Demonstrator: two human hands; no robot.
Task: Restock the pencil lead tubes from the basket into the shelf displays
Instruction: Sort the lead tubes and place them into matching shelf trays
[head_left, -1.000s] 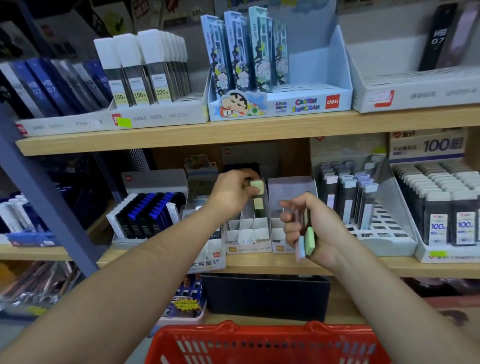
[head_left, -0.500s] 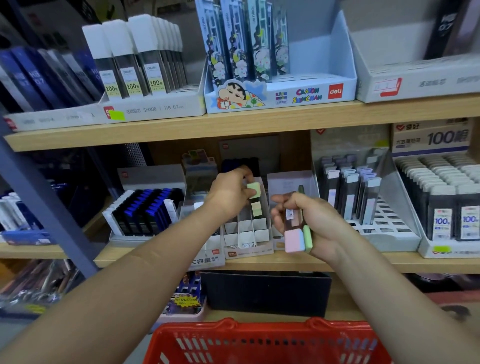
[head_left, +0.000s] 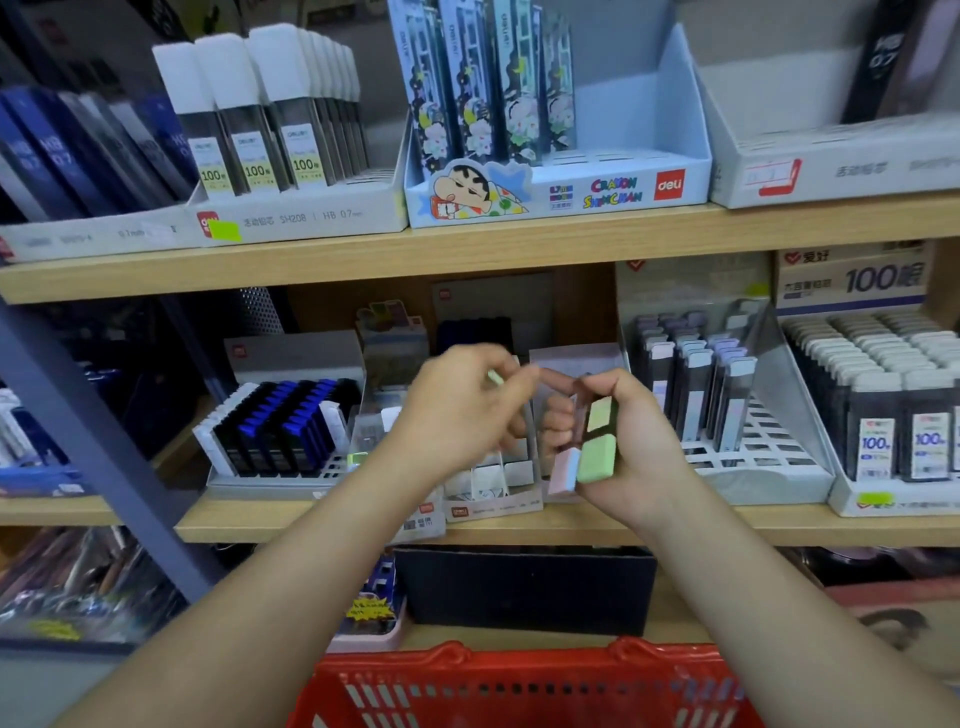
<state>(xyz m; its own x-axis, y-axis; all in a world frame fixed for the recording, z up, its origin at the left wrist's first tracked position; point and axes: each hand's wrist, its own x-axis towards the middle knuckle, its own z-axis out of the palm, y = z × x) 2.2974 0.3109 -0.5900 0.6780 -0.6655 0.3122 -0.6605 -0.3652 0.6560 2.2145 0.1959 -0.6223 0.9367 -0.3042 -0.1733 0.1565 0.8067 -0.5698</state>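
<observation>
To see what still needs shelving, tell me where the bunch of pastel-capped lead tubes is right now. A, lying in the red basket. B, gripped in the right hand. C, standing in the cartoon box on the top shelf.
B: the right hand grips the pastel-capped tubes, with their green and pink caps facing the camera.
</observation>
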